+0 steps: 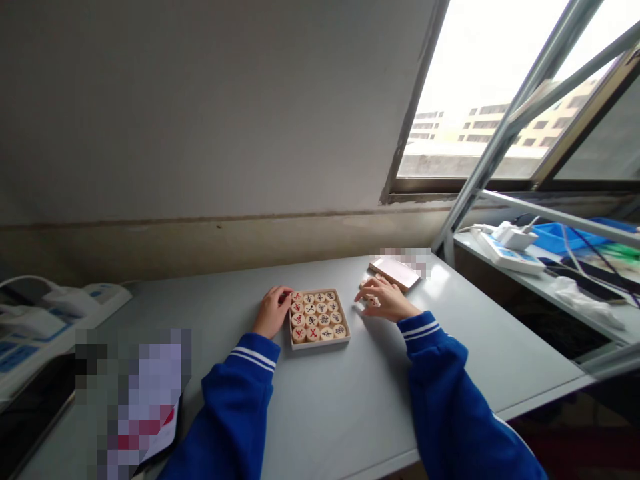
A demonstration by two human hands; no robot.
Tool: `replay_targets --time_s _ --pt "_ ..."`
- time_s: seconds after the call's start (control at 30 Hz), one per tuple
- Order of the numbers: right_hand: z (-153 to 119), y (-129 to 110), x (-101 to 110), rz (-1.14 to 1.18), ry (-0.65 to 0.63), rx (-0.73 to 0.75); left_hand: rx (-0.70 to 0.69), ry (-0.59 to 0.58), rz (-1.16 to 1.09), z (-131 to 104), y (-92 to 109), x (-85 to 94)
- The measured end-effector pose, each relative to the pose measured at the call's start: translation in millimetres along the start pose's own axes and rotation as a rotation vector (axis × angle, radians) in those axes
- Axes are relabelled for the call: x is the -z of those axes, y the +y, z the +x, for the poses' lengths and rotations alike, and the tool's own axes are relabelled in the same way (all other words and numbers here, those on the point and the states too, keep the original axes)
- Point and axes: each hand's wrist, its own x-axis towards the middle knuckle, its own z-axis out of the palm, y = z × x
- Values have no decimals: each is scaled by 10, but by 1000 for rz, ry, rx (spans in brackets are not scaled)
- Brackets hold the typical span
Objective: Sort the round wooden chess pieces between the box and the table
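A shallow light-coloured box [321, 344] lies on the desk, filled with rows of round wooden Chinese chess pieces [320, 317] marked in red and black characters. My left hand [274, 311] grips the box's left side with bent fingers at its upper left corner. To the right of the box, my right hand [386, 300] hovers over a few loose chess pieces [373, 302], its fingers curved and apart. That hand partly covers those pieces, and I see none between its fingertips.
A flat box or lid [397, 272] sits behind my right hand, partly blurred out. Power strips [107, 300] and a phone [167, 433] lie on the left. The grey desk [330, 407] meets the wall behind; a metal frame [473, 180] rises at the right, beside a cluttered second surface.
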Motion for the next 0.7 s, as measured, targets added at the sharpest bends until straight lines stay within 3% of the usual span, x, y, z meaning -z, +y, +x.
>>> replay_targets --time_s 0.2,0.3,0.47,0.57,0.7 --pt "-10 31 -33 31 130 -19 4 5 -2 -5 9 -5" --pt "-34 -75 -14 156 154 111 6 5 -2 -6 10 -8" --pt "-39 -576 -93 349 31 374 -3 6 -13 -8 6 -3" --pt "-9 -826 -178 257 -66 374 1 -3 -20 -7 7 0" --pt "28 -898 -215 190 -46 326 4 -7 -15 -1 -1 -2"
